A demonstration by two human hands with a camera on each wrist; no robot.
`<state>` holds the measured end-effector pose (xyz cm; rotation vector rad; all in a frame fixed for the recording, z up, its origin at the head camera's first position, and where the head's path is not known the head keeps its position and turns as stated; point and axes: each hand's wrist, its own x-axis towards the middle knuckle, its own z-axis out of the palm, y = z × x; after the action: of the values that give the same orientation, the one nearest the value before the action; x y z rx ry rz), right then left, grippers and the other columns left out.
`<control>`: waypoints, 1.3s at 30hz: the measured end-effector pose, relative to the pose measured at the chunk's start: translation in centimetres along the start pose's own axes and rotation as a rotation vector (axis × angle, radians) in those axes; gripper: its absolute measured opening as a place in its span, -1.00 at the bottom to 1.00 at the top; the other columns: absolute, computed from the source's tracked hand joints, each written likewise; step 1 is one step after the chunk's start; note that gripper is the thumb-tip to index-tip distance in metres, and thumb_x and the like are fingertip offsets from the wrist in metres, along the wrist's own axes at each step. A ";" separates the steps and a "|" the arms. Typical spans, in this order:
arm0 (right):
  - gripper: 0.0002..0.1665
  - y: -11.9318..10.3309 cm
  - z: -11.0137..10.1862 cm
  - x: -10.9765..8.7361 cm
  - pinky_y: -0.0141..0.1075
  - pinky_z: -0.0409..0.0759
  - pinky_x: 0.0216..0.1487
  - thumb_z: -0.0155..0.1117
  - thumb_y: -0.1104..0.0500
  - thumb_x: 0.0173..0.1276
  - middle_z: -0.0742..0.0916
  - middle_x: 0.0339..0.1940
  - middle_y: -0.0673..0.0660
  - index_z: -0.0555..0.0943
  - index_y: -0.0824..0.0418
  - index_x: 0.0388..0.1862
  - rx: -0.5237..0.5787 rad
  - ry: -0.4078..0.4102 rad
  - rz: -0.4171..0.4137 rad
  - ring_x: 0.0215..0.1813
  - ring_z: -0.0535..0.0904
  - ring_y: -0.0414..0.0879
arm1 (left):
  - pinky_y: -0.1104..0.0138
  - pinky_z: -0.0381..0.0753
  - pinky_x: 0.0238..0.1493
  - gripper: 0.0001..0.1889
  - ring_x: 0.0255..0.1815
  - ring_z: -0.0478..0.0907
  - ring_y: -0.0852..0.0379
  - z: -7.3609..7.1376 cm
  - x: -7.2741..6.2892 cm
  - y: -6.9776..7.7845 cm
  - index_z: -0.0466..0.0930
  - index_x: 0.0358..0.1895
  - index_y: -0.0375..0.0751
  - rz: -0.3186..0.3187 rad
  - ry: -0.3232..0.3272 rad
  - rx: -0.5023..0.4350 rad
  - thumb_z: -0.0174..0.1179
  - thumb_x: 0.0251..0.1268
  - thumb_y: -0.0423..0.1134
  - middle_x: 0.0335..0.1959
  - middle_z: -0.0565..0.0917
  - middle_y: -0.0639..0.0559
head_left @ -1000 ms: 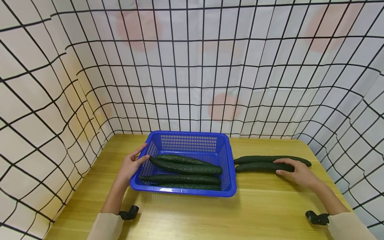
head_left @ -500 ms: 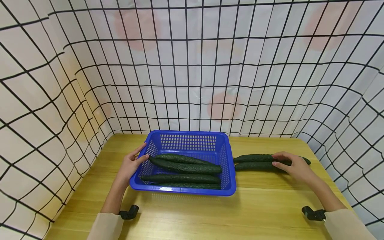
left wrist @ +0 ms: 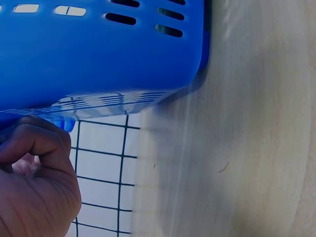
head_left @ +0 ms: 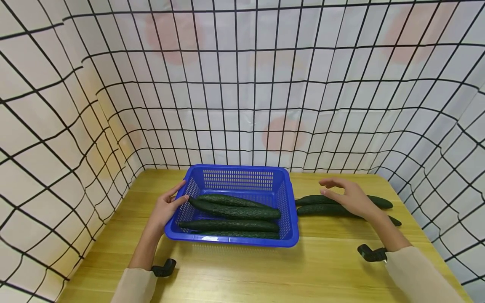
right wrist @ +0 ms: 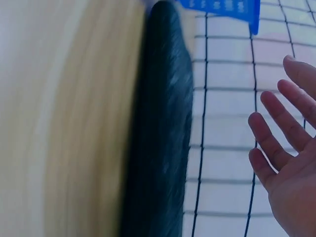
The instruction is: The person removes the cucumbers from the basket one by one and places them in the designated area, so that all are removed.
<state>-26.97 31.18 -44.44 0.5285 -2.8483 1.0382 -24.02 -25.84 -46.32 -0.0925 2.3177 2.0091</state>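
My left hand [head_left: 163, 211] holds the left rim of a blue perforated plastic basket [head_left: 242, 241], thumb over the edge. In the left wrist view, the fingers of that hand [left wrist: 42, 177] curl at the rim of the basket [left wrist: 108, 57]. Several dark green cucumbers [head_left: 235, 210] lie lengthwise inside. To the basket's right, a far cucumber [head_left: 314, 200] and a near cucumber [head_left: 318, 209] lie side by side on the table. Above them is my right hand [head_left: 352, 200], holding nothing, its forearm hiding part of both. The right wrist view shows its fingers spread, apart from a cucumber [right wrist: 160, 133].
A wooden table [head_left: 242, 277] bears everything. Behind it and at both sides hangs a white curtain with a black grid [head_left: 242, 92]. Each wrist wears a small black camera, the left camera [head_left: 164, 268] and the right camera [head_left: 372, 253].
My right hand has let go of the near cucumber, lifted, and moved left and back above the pair. The left hand and the basket have stayed in place.
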 end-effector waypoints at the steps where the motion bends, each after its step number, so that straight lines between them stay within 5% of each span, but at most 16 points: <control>1: -0.46 -0.4 0.2 0.4 0.37 0.42 0.33 0.25 -0.15 0.53 0.70 0.24 0.25 0.58 0.10 0.33 0.012 -0.001 -0.007 0.39 0.48 0.31 | 0.12 0.82 -0.20 -0.31 -0.17 0.80 -0.08 0.0 0.0 0.0 0.26 0.61 0.19 -0.002 -0.001 0.003 0.28 0.49 -0.08 0.21 0.66 -0.40; 27: -0.52 -12.7 5.2 8.1 0.19 0.56 0.33 0.28 -0.09 0.53 0.69 0.30 0.18 0.58 0.05 0.32 0.181 -0.146 -0.207 0.33 0.62 0.13 | 0.10 0.82 -0.24 -0.33 -0.20 0.79 -0.13 -0.1 0.2 -0.2 0.30 0.58 0.25 -0.016 0.015 0.008 0.29 0.47 -0.07 0.19 0.66 -0.42; 39: -0.54 -16.5 7.2 10.1 0.04 0.62 0.30 0.28 -0.06 0.54 0.68 0.30 0.09 0.57 0.04 0.32 0.237 -0.196 -0.212 0.29 0.63 0.00 | 0.13 0.82 -0.23 -0.33 -0.17 0.79 -0.10 0.0 0.2 -0.3 0.29 0.59 0.24 -0.007 0.015 0.016 0.29 0.48 -0.05 0.25 0.62 -0.43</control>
<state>-30.46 11.84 -38.08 0.9783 -2.7607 1.3571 -24.20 -25.91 -46.64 -0.1150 2.3384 1.9931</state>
